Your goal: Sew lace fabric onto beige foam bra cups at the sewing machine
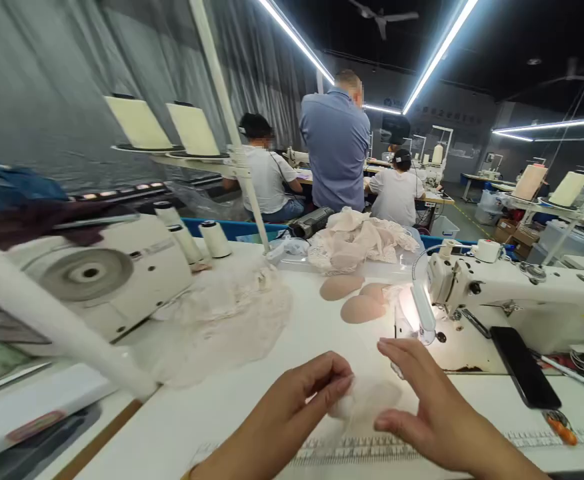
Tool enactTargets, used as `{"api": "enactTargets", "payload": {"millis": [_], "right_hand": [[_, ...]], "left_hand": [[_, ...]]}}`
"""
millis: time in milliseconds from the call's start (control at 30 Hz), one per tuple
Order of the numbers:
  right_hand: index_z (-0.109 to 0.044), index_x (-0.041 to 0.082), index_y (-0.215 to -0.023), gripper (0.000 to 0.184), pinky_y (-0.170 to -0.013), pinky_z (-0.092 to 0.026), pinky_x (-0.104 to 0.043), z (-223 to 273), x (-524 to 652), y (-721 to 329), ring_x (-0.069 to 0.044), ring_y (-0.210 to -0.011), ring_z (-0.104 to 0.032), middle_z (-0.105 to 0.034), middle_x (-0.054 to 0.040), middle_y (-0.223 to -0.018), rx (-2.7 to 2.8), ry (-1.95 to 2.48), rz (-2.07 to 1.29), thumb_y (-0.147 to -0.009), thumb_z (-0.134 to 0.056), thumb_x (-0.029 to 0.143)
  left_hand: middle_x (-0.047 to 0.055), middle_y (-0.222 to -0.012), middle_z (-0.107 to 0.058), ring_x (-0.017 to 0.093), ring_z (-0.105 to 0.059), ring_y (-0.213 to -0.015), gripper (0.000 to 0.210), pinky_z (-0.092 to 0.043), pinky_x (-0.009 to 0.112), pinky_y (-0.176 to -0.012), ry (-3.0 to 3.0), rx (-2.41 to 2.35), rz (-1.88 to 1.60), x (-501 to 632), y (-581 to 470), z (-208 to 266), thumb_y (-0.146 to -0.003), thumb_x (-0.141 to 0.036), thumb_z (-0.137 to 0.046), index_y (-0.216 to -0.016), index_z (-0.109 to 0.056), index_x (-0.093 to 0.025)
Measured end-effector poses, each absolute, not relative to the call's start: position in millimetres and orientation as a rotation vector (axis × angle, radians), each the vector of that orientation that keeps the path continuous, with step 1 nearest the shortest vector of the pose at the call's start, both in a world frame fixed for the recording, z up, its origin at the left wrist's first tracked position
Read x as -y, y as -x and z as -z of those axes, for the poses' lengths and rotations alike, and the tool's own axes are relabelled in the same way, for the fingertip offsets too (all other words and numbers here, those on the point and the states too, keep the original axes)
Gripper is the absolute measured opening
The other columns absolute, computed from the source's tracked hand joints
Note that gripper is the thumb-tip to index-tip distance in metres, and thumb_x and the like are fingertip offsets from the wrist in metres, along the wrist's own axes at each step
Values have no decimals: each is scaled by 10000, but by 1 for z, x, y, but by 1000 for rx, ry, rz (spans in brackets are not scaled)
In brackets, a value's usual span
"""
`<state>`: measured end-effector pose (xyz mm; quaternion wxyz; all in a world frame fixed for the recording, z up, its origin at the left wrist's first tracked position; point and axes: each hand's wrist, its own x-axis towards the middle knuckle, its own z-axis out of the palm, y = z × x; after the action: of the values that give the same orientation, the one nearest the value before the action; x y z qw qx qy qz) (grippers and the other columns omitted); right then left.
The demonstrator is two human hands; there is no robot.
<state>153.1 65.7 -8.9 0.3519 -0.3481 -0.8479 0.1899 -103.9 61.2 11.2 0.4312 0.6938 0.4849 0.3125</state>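
Observation:
My left hand (pixel 317 393) is pinched shut on a thin, pale piece of fabric (pixel 372 400), which hangs down and to the right over the white tabletop. My right hand (pixel 417 407) is open beside it, with thumb and fingers apart. Whether the right fingertips touch the sheer fabric, I cannot tell. Beyond the hands lie several beige oval cup pieces (pixel 363 309). Just right of those, a lit sewing machine (pixel 502 287) has pale lace material near its needle area.
A heap of pale lace fabric (pixel 357 240) sits at the back, and more sheer fabric (pixel 232 320) spreads to the left. Thread cones (pixel 215 239) stand by another machine (pixel 102 280). A black phone (pixel 525 367) rests on the right machine's bed. Several people are further off.

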Motion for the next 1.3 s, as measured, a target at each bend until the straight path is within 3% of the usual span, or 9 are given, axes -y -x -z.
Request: {"api": "enactTargets", "payload": {"millis": [67, 133, 367, 500, 600, 700, 800, 900, 1300], "right_hand": [[-659, 248, -1298, 318, -937, -585, -342, 5, -65, -144, -238, -1066, -712, -752, -82, -1153, 2088, 933, -640, -995, -709, 331], [-705, 237, -1042, 93, -789, -565, -286, 6, -67, -139, -185, -839, -708, -753, -24, -912, 2008, 949, -704, -1035, -615, 261], [-599, 237, -989, 174, -714, -479, -333, 20, -62, -142, -220, -798, -635, -699, -57, -862, 1975, 850, -234, -1068, -449, 204], [-519, 254, -970, 205, -615, -469, -285, 21, -57, -143, -168, -614, -608, -641, 14, -717, 1828, 868, -754, -1115, -413, 354], [-472, 256, -916, 318, -486, -385, -242, 30, -75, -142, -117, -436, -487, -537, 82, -604, 1597, 1052, -1161, -1085, -454, 525], [-472, 250, -853, 400, -477, -346, -242, 47, -103, -144, -119, -440, -479, -477, 98, -567, 1466, 1204, -1204, -991, -550, 617], [-517, 236, -870, 396, -505, -353, -250, 60, -118, -149, -136, -486, -515, -490, 91, -559, 1396, 1229, -1206, -967, -555, 619], [-521, 235, -864, 374, -509, -374, -251, 63, -119, -151, -139, -498, -531, -481, 94, -567, 1389, 1196, -1218, -955, -585, 592], [-519, 241, -839, 343, -542, -401, -262, 55, -117, -153, -153, -538, -563, -510, 82, -577, 1360, 1172, -1233, -900, -639, 557]], "left_hand": [[-10, -778, -595, 191, -534, -745, 454, -432, 281, -669, -1629, -1143, -772, -66, 96, -13, -957, -646, -552, -890, -669, -212], [-19, -740, -549, 177, -472, -713, 521, -385, 272, -639, -1551, -1146, -785, -71, 90, -11, -907, -705, -582, -881, -685, -195], [-61, -662, -428, 148, -394, -606, 561, -347, 249, -551, -1434, -1308, -802, -88, 81, 21, -880, -758, -472, -839, -579, -208], [-1, -706, -618, 197, -582, -617, 435, -489, 303, -582, -1920, -1424, -634, -109, 88, 30, -1007, -534, -317, -833, -562, -219], [96, -1003, -759, 298, -708, -915, 312, -564, 427, -820, -2193, -1488, -611, -137, 92, 22, -1005, -393, -429, -1084, -658, -195], [156, -1399, -674, 347, -594, -1310, 357, -450, 507, -1110, -2478, -1476, -579, -170, 91, 16, -943, -176, -518, -1279, -640, -184], [167, -1199, -751, 340, -679, -1145, 320, -497, 496, -1034, -2678, -1451, -432, -195, 87, 20, -907, -36, -484, -1088, -715, -165], [154, -988, -761, 318, -710, -976, 246, -530, 458, -937, -2804, -1434, -322, -206, 87, 29, -930, -51, -501, -913, -722, -160], [117, -841, -747, 275, -714, -835, 234, -535, 384, -790, -2957, -1363, -104, -209, 89, 24, -897, -12, -548, -812, -718, -148]]}}
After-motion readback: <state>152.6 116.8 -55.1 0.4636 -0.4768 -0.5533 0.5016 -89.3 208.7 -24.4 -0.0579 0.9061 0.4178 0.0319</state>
